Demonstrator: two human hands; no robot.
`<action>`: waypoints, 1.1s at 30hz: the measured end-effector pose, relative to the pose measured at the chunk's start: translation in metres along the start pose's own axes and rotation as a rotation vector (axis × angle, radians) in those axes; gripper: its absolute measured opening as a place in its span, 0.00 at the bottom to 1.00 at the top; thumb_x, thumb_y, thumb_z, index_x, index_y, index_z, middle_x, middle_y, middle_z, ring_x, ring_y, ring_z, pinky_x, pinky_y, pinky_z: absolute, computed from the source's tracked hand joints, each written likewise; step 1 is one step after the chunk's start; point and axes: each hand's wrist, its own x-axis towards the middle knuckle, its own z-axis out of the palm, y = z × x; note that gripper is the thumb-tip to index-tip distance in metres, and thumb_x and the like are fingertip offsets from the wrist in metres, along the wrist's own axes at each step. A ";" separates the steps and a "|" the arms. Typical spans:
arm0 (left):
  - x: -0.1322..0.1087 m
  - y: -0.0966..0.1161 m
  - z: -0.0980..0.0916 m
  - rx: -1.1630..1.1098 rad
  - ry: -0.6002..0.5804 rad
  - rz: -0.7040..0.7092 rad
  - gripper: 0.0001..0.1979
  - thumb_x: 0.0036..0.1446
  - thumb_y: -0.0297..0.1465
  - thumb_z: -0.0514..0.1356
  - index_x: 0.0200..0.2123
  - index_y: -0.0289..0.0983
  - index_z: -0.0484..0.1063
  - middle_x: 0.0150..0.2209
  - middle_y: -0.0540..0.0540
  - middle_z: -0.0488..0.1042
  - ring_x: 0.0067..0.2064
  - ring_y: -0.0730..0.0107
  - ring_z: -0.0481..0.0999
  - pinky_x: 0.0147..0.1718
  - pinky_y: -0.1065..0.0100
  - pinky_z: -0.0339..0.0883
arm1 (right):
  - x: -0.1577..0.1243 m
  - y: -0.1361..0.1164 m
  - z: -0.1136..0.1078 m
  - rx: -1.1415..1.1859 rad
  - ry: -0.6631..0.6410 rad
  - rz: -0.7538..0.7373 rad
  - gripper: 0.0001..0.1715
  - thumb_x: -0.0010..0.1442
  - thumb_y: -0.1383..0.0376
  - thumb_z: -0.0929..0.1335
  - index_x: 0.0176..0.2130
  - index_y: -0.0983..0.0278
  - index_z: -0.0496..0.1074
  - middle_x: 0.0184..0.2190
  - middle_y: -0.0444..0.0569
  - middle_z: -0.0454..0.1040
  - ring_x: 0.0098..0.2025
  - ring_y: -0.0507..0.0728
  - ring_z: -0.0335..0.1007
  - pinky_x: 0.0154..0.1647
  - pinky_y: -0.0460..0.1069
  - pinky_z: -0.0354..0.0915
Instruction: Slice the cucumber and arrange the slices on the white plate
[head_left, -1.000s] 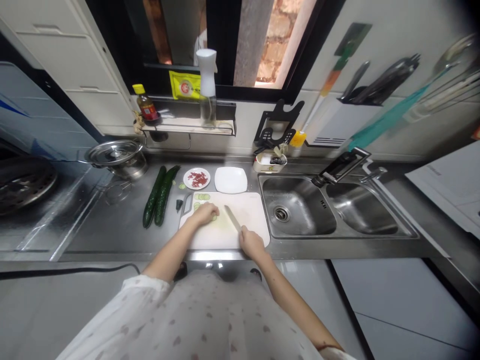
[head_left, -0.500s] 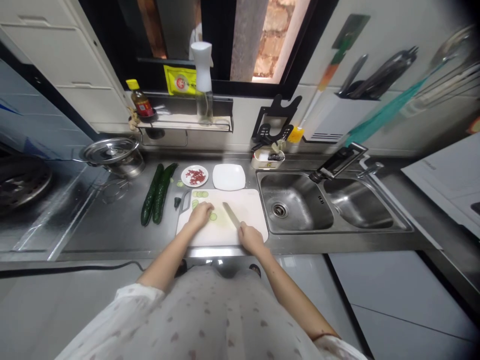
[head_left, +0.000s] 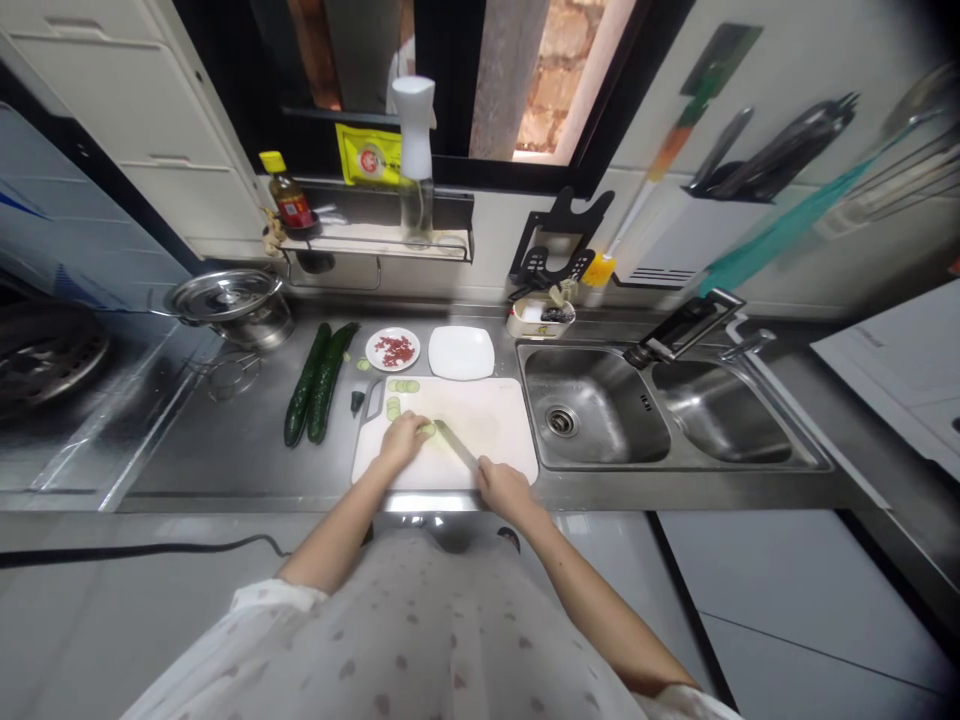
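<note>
My right hand (head_left: 504, 487) is wrapped round the handle of a kitchen knife (head_left: 455, 445), whose blade slants up and left over the white cutting board (head_left: 499, 420). The tip lies beside a pale green cucumber slice (head_left: 428, 429). My left hand (head_left: 403, 438) has its fingers closed on that slice near the board's middle. Several more cucumber slices (head_left: 403, 386) lie at the board's upper left. A dark green cucumber end (head_left: 357, 401) rests just off the board's left edge. Two whole cucumbers (head_left: 324, 385) lie side by side farther left.
Behind the board stand a plate with chopped red pieces (head_left: 380, 358) and a white square plate (head_left: 461, 352). A double steel sink (head_left: 600, 410) is on the right. At the back left sits a lidded steel pot (head_left: 240, 310). A shelf (head_left: 360, 240) holds a spray bottle (head_left: 416, 160).
The knife tip has moved left and down to the cucumber slice. My left hand has closed in on the slice, which lay apart from the fingers before. The view has shifted slightly.
</note>
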 end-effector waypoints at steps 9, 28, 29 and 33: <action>0.003 -0.006 0.004 -0.062 0.030 -0.032 0.12 0.56 0.35 0.60 0.43 0.38 0.75 0.41 0.43 0.73 0.45 0.64 0.72 0.47 0.66 0.64 | -0.006 -0.006 0.001 -0.027 -0.044 -0.025 0.16 0.67 0.63 0.55 0.48 0.64 0.65 0.38 0.56 0.76 0.42 0.60 0.73 0.37 0.50 0.60; 0.000 -0.009 0.010 -0.144 0.147 -0.088 0.08 0.55 0.27 0.58 0.37 0.36 0.76 0.39 0.44 0.75 0.41 0.66 0.73 0.43 0.67 0.66 | 0.002 -0.004 0.005 -0.081 -0.073 -0.059 0.17 0.64 0.68 0.55 0.49 0.65 0.65 0.39 0.59 0.75 0.41 0.62 0.74 0.37 0.51 0.62; 0.000 -0.009 0.010 -0.151 0.150 -0.091 0.08 0.55 0.27 0.58 0.37 0.36 0.76 0.39 0.44 0.75 0.40 0.66 0.73 0.43 0.67 0.67 | 0.003 -0.004 0.005 -0.084 -0.073 -0.060 0.17 0.64 0.69 0.55 0.49 0.66 0.65 0.39 0.59 0.75 0.42 0.62 0.74 0.37 0.51 0.62; 0.000 -0.008 0.010 -0.162 0.157 -0.097 0.08 0.54 0.26 0.58 0.36 0.36 0.76 0.38 0.44 0.76 0.39 0.67 0.74 0.42 0.68 0.67 | 0.003 -0.005 0.002 -0.088 -0.081 -0.072 0.17 0.64 0.69 0.55 0.49 0.66 0.65 0.39 0.60 0.75 0.42 0.62 0.74 0.37 0.51 0.63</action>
